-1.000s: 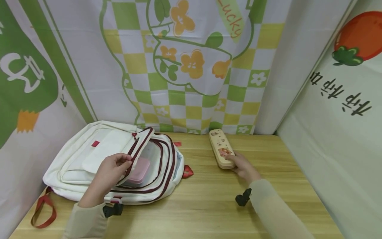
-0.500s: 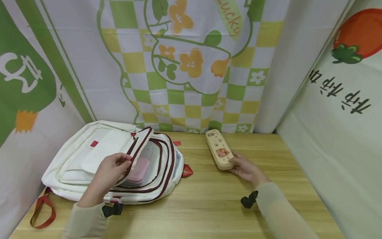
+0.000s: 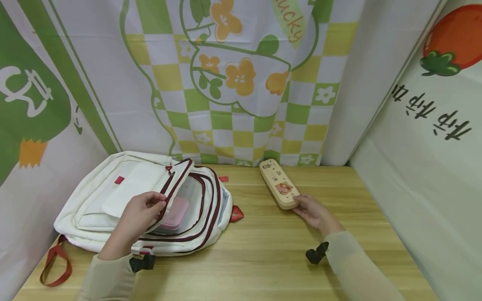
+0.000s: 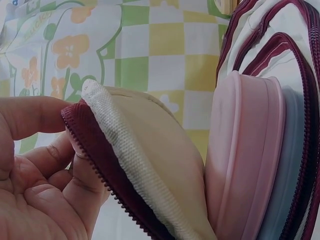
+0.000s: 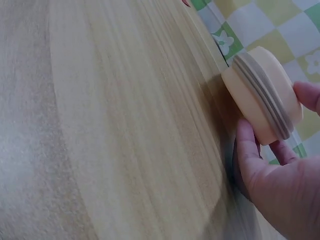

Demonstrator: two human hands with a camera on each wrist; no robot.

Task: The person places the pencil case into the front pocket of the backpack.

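On the left lies a white backpack (image 3: 124, 184), its dark red zipper undone. My left hand (image 3: 141, 215) pinches the zipper edge of the backpack's front flap (image 4: 140, 165) between thumb and fingers, holding it up. Inside the opening a pink box (image 4: 245, 155) shows, with a blue-grey thing (image 4: 292, 160) behind it. To the right, my right hand (image 3: 312, 213) holds the near end of a cream pencil case (image 3: 278, 184) with printed pictures on its lid. In the right wrist view, thumb and fingers grip the case from opposite sides, and its shadow falls on the table.
Under everything is a wooden table (image 3: 256, 259). A patterned checked cloth (image 3: 233, 138) hangs at the back edge, with white printed sheets on both sides. A red strap loop (image 3: 56, 267) of the backpack trails at the left.
The pencil case has shifted slightly to the left, and my right hand has moved to its near right corner. My left hand keeps its hold on the flap.
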